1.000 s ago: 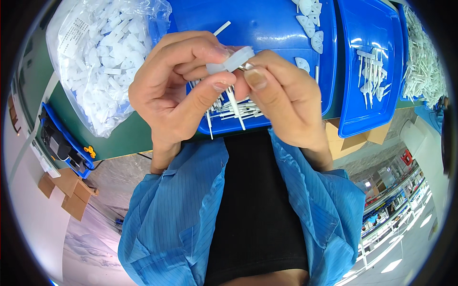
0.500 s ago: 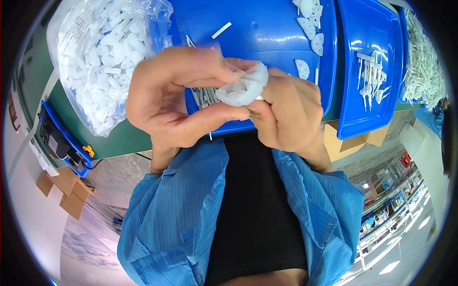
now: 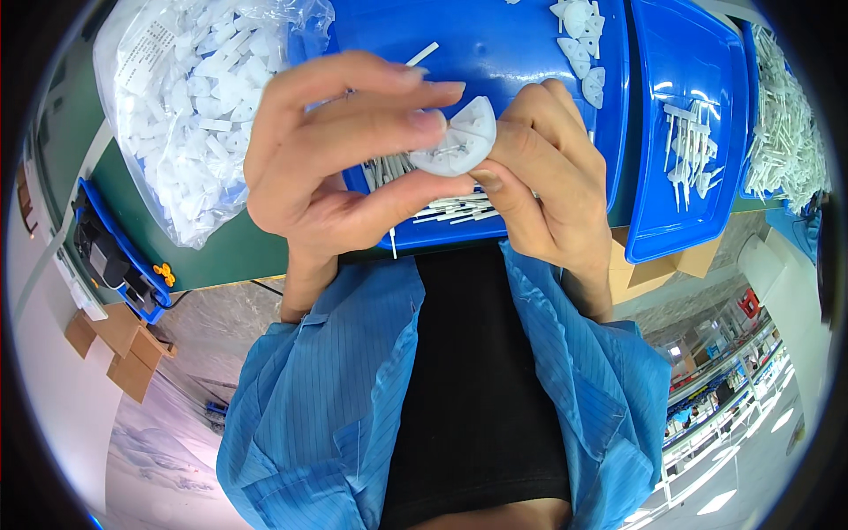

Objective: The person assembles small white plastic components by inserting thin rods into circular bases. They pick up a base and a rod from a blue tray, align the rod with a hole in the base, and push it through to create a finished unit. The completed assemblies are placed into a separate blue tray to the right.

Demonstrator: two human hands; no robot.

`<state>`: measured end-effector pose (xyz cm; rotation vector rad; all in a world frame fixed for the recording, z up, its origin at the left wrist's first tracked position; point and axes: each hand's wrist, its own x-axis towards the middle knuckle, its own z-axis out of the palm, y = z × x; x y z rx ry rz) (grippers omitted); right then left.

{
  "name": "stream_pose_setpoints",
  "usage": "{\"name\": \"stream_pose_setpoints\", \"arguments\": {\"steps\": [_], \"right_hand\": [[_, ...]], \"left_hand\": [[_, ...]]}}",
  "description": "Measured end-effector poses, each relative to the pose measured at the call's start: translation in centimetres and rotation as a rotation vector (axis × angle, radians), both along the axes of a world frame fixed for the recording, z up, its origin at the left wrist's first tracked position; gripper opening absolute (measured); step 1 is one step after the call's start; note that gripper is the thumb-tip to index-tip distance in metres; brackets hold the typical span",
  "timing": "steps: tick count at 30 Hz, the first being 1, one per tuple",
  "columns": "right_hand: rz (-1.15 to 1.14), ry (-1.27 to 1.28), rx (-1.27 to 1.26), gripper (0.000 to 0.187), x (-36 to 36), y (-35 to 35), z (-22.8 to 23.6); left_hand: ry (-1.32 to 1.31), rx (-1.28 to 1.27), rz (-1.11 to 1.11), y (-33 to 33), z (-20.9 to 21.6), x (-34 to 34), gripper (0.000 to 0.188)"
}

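Both hands are held up over the blue tray (image 3: 495, 53), with a white fan-shaped plastic part (image 3: 470, 134) between them. Small thin metal pieces show on its hollow face. My left hand (image 3: 331, 155) grips its left side, thumb below and a fingertip above, the upper fingers raised away. My right hand (image 3: 556, 177) pinches the right edge between thumb and curled fingers. Behind and below my left hand, a pile of thin white sticks (image 3: 455, 208) lies in the tray, partly hidden.
A clear bag of white plastic pieces (image 3: 203, 106) stands at the left. Several white fan-shaped parts (image 3: 579, 55) lie at the tray's right side. Further right are a smaller blue tray (image 3: 649, 177) with stick assemblies (image 3: 691, 146) and a heap of white sticks (image 3: 786, 124).
The white part has turned so more of its hollow face shows. My left hand's upper fingers have lifted and spread, and my right hand has shifted slightly right.
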<state>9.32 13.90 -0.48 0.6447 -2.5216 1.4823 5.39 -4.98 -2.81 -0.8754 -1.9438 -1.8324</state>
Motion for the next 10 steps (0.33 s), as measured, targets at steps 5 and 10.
{"name": "stream_pose_setpoints", "arguments": {"steps": [5,10], "right_hand": [[-0.031,0.018,-0.023,0.018,0.05,-0.11,-0.65],[0.004,0.0,0.014,0.022,0.39,0.24,-0.51]], "left_hand": [[0.055,-0.074,0.009,-0.3,-0.32,-0.08,0.033],[0.032,-0.131,-0.156,-0.55,0.08,-0.5,0.034]]}}
